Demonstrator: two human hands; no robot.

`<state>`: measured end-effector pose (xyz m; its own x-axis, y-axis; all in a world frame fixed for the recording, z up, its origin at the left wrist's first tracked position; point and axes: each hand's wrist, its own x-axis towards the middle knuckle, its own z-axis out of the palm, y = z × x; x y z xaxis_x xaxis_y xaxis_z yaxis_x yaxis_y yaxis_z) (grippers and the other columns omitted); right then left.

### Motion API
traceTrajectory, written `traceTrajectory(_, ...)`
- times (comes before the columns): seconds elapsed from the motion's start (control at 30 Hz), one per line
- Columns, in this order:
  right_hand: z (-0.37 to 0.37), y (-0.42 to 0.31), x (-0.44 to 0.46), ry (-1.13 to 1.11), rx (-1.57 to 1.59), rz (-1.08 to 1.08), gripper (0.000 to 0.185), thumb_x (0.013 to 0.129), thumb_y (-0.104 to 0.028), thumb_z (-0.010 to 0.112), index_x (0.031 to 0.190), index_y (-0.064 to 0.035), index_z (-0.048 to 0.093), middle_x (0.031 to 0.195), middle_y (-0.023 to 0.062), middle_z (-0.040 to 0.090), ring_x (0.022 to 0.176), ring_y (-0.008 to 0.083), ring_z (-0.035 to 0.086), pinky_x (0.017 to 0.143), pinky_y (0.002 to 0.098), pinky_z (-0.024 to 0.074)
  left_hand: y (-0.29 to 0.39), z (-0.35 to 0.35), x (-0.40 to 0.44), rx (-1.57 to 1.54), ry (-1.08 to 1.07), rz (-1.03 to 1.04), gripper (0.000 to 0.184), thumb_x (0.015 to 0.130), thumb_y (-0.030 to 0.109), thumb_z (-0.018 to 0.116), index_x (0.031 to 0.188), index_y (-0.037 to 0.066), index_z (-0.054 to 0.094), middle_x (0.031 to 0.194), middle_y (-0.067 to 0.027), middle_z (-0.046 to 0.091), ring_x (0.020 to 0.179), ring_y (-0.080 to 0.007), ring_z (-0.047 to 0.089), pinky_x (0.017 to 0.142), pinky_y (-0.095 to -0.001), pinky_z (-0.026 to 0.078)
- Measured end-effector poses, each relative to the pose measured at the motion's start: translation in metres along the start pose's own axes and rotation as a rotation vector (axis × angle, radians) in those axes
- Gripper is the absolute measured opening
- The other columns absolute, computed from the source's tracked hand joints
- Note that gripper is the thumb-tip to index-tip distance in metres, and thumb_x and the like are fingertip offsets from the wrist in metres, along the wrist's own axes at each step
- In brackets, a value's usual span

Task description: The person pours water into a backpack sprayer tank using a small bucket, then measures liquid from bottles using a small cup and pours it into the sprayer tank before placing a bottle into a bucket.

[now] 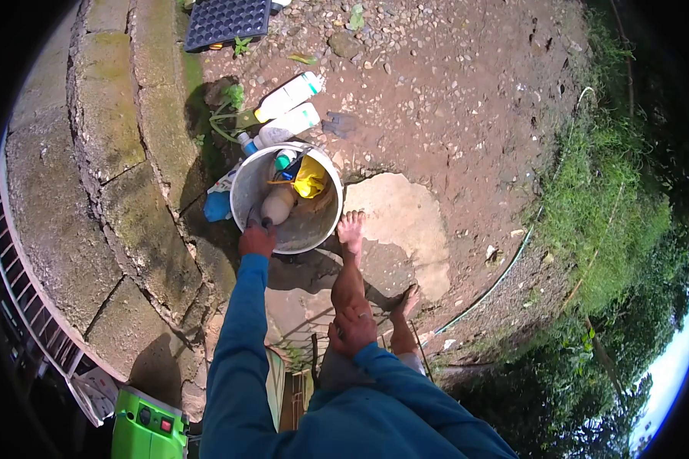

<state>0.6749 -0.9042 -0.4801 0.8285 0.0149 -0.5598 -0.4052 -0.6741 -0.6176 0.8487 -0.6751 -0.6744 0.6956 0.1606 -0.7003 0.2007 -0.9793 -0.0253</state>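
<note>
My left hand (258, 240) reaches over the near rim of a round whitish bucket (318, 239). Its fingers are bent inside, close to the narrow end of a rounded beige object (279, 203). Shadow hides the fingertips, so what they grip is unclear. A crumpled yellow item (311, 177) and a bottle with a green top (285, 159) lie deeper in the bucket. My right hand (353, 330) rests on my bent knee, fingers lying over it, holding nothing.
Two white bottles (289, 96) lie beyond the bucket, near a dark glove-like item (340, 124). A black seedling tray (228, 23) sits farther off. Stone steps (122, 176) rise at left; a green machine (149, 428) stands lower left. A hose (505, 268) crosses the right side.
</note>
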Motion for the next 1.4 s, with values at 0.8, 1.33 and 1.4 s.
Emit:
traceTrajectory(0.8, 0.004, 0.006, -0.011, -0.1, -0.037, -0.026, 0.031, 0.076, -0.036, 0.07, 0.088, -0.008, 0.065, 0.094, 0.0115, 0.061, 0.086, 0.0347, 0.062, 0.08, 0.0468, 0.0482, 0.029, -0.074, -0.107, -0.325, 0.201, 0.29, 0.028, 0.082, 0.03, 0.062, 0.099, 0.01, 0.052, 0.076, -0.0192, 0.066, 0.071, -0.0426, 0.065, 0.063, -0.0531, 0.05)
traceTrajectory(1.33, -0.271, -0.148, -0.13, 0.01, 0.161, -1.008, 0.103, 0.054, -0.049, 0.086, 0.135, -0.0044, 0.041, 0.136, 0.019, 0.045, 0.126, 0.0369, 0.047, 0.104, 0.0485, 0.0409, 0.088, -0.394, -0.576, -0.21, 0.22, 0.826, 0.02, 0.076, 0.015, 0.069, 0.089, 0.007, 0.056, 0.07, -0.0131, 0.064, 0.062, -0.0232, 0.068, 0.056, -0.0372, 0.052)
traceTrajectory(1.4, -0.305, -0.166, -0.196, -0.083, 0.24, -0.909, 0.102, 0.055, -0.048, 0.086, 0.135, -0.0047, 0.041, 0.13, 0.0179, 0.052, 0.122, 0.0332, 0.051, 0.102, 0.0444, 0.0426, 0.101, -0.407, -0.622, -0.304, 0.263, 0.956, 0.021, 0.08, 0.014, 0.066, 0.097, 0.003, 0.058, 0.069, -0.0086, 0.061, 0.061, -0.0167, 0.063, 0.057, -0.0308, 0.051)
